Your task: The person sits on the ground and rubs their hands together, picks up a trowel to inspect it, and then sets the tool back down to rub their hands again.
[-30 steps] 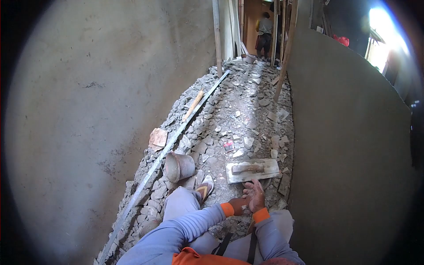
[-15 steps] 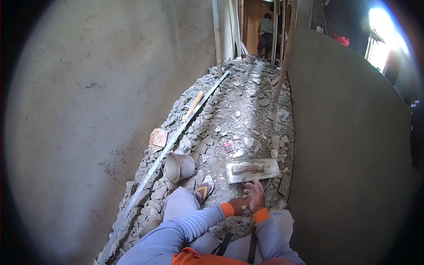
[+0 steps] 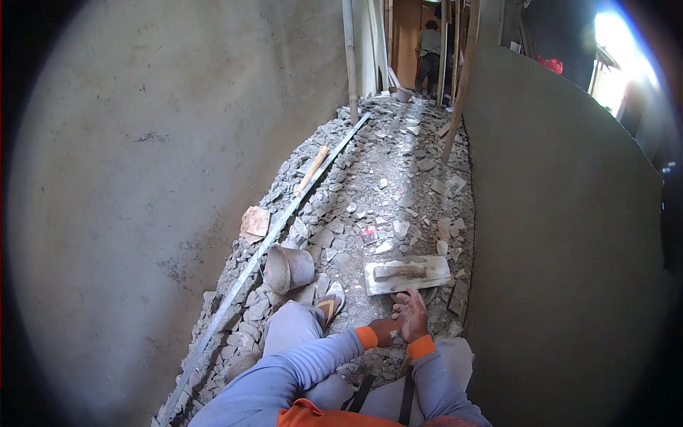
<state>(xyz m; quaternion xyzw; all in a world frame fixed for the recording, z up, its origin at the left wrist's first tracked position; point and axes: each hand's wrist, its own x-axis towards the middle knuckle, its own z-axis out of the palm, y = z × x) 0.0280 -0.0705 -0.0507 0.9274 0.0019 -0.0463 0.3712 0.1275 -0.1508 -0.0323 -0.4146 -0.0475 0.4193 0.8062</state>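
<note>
My right hand (image 3: pixel 410 314) is in front of my knees, its fingers loosely bent and slightly apart, with nothing visible in them. My left hand (image 3: pixel 385 331) touches it near the wrist and palm; the left fingers are mostly hidden behind it. Just beyond my right fingertips lies a plastering float (image 3: pixel 400 272), handle up, its flat plate spotted with pale mortar. To the left, a mortar-stained bucket (image 3: pixel 290 269) lies tipped on the rubble by my sandalled foot (image 3: pixel 331 302).
Broken rubble (image 3: pixel 377 192) covers the narrow floor between two plastered walls. A long metal straightedge (image 3: pixel 267 242) runs along the left side, beside a wooden handle (image 3: pixel 311 171) and a brick piece (image 3: pixel 255 223). Bamboo poles (image 3: pixel 462 78) stand ahead, near another person (image 3: pixel 429 57).
The person at the far end has bent forward a little. My hands have barely moved, and the float and bucket lie as before.
</note>
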